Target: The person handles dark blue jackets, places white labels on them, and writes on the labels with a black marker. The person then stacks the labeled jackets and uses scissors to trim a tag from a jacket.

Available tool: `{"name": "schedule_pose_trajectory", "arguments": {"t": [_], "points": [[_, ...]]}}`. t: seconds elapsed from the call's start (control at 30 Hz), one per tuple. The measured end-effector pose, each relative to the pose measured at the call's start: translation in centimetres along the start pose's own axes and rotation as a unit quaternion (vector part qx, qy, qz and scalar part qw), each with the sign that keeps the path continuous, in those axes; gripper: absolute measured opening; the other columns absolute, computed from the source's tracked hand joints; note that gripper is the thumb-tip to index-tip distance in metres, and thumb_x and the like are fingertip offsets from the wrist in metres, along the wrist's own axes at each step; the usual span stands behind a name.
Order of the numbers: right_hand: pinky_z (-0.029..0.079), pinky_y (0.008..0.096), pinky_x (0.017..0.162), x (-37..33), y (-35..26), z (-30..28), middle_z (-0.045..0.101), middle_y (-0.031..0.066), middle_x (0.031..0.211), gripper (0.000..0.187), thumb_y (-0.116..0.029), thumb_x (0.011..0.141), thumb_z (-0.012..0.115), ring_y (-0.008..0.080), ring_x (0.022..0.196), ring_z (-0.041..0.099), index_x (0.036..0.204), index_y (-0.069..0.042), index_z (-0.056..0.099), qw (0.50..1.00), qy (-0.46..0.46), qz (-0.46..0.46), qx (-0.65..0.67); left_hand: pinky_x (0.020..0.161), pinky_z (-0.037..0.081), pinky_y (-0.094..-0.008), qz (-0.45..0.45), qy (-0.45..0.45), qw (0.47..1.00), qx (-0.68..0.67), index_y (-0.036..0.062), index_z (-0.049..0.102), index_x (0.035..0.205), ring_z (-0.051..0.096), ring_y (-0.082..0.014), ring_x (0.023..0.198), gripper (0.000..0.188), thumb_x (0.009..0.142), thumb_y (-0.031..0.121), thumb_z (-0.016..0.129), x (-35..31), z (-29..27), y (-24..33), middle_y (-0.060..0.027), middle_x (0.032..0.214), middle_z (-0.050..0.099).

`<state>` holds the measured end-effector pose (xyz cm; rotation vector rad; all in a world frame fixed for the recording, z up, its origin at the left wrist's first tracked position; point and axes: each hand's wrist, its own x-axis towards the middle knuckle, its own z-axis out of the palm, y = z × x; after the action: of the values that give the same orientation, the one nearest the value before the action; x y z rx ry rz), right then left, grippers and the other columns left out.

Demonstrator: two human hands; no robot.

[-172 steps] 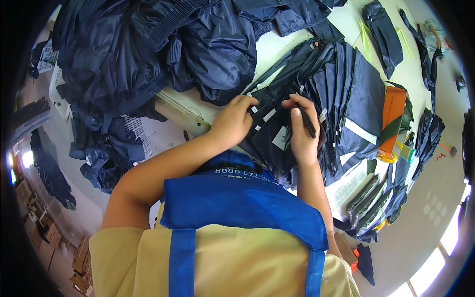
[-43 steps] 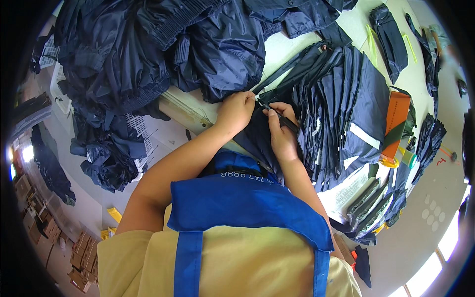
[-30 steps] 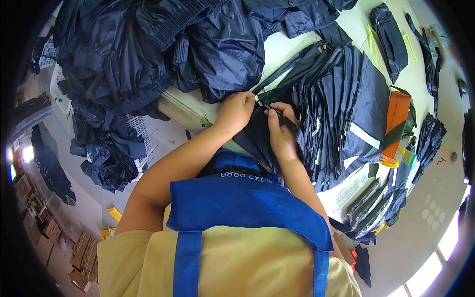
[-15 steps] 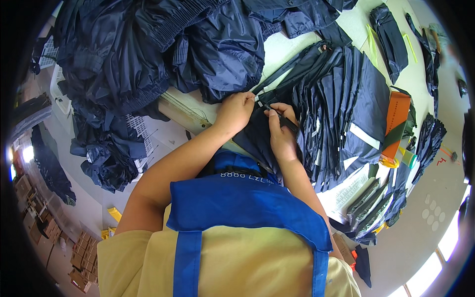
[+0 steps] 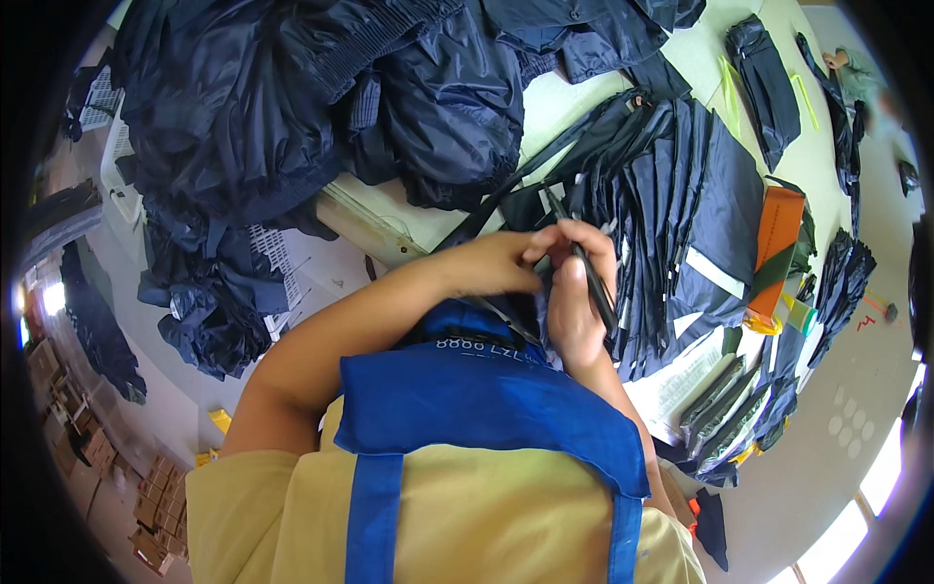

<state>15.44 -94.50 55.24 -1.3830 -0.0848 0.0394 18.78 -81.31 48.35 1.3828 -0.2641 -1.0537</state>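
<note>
My right hand (image 5: 582,302) is closed around a slim black pen-like tool (image 5: 595,292). Its narrow tip points away from me, over dark fabric with small white tags. Close against it, my left hand (image 5: 501,263) has its fingers bent inward; whatever they pinch is hidden. Both hands are just in front of my blue apron (image 5: 477,404). Beside and beyond the right hand lies a fanned stack of navy fabric pieces (image 5: 647,195), some with white patches.
Shiny navy jackets with ribbed edges (image 5: 243,107) are heaped at the far left. On the right are an orange box (image 5: 778,243), a tape roll (image 5: 803,313) and plastic-wrapped dark packets (image 5: 725,404). Stacked cartons (image 5: 161,511) stand at lower left.
My left hand has come back toward me and right, from the fabric edge to beside the right hand. The tool in my right hand has turned more upright, its tip pointing away.
</note>
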Motion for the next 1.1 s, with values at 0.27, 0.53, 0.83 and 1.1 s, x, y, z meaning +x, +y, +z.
{"name": "schedule_pose_trajectory", "arguments": {"t": [0.27,0.53,0.83,1.1], "points": [[0.044,0.0349,0.088,3.8,-1.7,1.6,0.061,0.0140,0.095,0.043,-0.034,0.101,0.042,0.0202,0.089,0.057,0.122,0.002,0.052,0.990,0.089,0.112,0.005,0.079,0.049,-0.0397,0.039,-0.085,0.976,0.196,0.0081,0.068,0.097,0.066,-0.0292,0.090,0.026,0.081,0.027,0.062,2.3,5.9,2.3,-0.0161,0.096,0.068],[0.045,0.0223,0.072,3.9,1.8,-4.9,0.060,0.0020,0.079,0.010,-0.003,0.090,0.057,0.0107,0.076,0.058,0.099,0.000,0.059,0.973,0.175,0.095,-0.117,0.055,0.045,-0.0325,0.119,0.077,0.976,0.168,0.0094,0.061,0.115,0.059,-0.0183,0.058,0.033,0.082,0.014,0.064,-0.1,-1.3,0.3,-0.0097,0.069,0.063],[0.048,0.0266,0.072,3.3,3.6,-4.2,0.064,0.0089,0.082,0.008,0.000,0.080,0.066,0.0171,0.076,0.062,0.088,0.000,0.065,0.928,0.114,0.029,-0.354,0.063,0.045,-0.0420,0.056,0.376,0.895,0.235,0.0036,0.054,0.112,0.061,-0.0327,0.069,0.029,0.086,0.016,0.059,3.9,-2.0,-0.9,-0.0135,0.069,0.059],[0.048,0.0281,0.071,3.2,4.5,-4.2,0.064,0.0105,0.081,0.009,-0.002,0.081,0.064,0.0200,0.075,0.062,0.090,-0.001,0.064,0.939,0.107,0.032,-0.325,0.062,0.047,-0.0405,0.005,0.352,0.907,0.230,0.0021,0.058,0.102,0.062,-0.0323,0.068,0.021,0.085,0.015,0.058,4.4,-2.6,-0.2,-0.0153,0.071,0.062]]}}
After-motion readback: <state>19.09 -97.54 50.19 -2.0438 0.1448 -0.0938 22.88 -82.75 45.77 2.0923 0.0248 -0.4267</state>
